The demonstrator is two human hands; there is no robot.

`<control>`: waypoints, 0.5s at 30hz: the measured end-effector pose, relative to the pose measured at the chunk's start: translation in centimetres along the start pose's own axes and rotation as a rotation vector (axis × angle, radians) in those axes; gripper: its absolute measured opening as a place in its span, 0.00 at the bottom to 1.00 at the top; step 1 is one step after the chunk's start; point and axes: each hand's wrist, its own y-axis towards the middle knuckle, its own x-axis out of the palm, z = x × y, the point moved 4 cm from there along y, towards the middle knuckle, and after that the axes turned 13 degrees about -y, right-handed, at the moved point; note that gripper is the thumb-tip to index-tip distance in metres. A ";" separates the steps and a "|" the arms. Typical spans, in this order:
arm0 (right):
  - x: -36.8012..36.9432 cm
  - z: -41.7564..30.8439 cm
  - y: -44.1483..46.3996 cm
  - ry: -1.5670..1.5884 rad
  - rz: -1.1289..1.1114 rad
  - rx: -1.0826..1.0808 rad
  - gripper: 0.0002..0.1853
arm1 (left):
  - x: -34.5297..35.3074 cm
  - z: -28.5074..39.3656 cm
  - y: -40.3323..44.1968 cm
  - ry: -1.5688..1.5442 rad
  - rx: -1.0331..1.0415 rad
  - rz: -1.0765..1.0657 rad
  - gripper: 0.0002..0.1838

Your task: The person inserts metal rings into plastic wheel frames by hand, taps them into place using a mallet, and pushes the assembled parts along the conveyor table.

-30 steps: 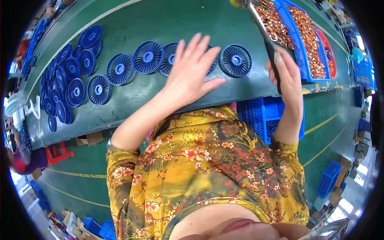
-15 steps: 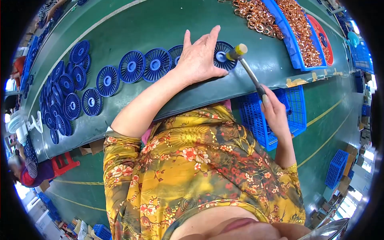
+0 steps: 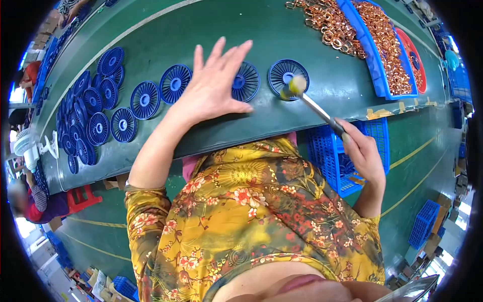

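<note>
My right hand (image 3: 361, 151) is wrapped round the dark grip of a hammer (image 3: 316, 107) with a yellowish head. That head is over the lower part of a round blue spoked plastic disc (image 3: 279, 72); whether they touch I cannot tell. Spread wide, my left hand (image 3: 214, 85) is above the row of discs and partly covers another blue disc (image 3: 246, 83). To its left lies one more blue disc (image 3: 175, 84), flat on the green table (image 3: 201, 25).
Many blue discs (image 3: 93, 100) are piled at the left of the table. Copper-coloured rings (image 3: 327, 25) lie loose beside a blue tray (image 3: 372, 60) of rings and a red tray (image 3: 421, 75). Below the table edge is a blue crate (image 3: 347, 166). A co-worker (image 3: 40, 201) sits at far left.
My left hand has moved left, away from the rightmost disc, which is now uncovered. The hammer head has gone slightly lower, and my right hand has shifted right and down.
</note>
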 end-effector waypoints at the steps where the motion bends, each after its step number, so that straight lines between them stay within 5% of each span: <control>1: -0.3 0.2 -0.6 -0.015 -0.110 0.037 0.17 | -0.3 -0.4 -0.6 0.008 -0.028 -0.020 0.61; 9: 0.1 -2.8 1.2 0.092 0.353 -0.089 0.18 | 2.3 -0.6 1.5 -0.059 -0.035 0.067 0.62; 13: 0.5 -3.9 1.0 0.291 0.370 -0.207 0.19 | 3.1 -0.9 2.0 -0.127 -0.052 0.140 0.64; 15: 2.6 -3.4 2.9 0.031 0.298 -0.158 0.19 | 3.0 -0.9 1.9 -0.164 -0.072 0.142 0.65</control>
